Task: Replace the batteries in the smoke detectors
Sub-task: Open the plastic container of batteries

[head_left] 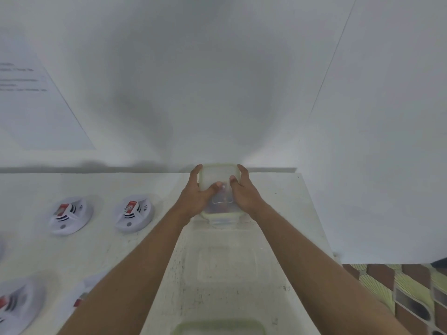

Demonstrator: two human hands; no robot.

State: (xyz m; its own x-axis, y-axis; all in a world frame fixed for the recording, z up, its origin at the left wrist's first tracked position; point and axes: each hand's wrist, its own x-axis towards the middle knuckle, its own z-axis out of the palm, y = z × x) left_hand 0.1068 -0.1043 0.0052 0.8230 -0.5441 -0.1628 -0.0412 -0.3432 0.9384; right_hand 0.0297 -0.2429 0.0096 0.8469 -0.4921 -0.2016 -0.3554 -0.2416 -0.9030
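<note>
A clear square plastic container (219,175) with a pale green-rimmed lid stands at the far edge of the white table, close to the wall. My left hand (197,194) grips its left side and my right hand (243,193) grips its right side, both thumbs lying on the lid. Small dark and reddish items show dimly through the plastic. Two white round smoke detectors (71,215) (134,212) with red stickers lie to the left on the table. A third detector (17,303) lies blurred at the bottom left.
A second clear container (226,264) stands nearer to me on the table, and a green-rimmed lid (219,327) lies at the bottom edge. A printed sheet (36,102) hangs on the wall at left. The table's right edge (319,226) drops to a tiled floor (411,293).
</note>
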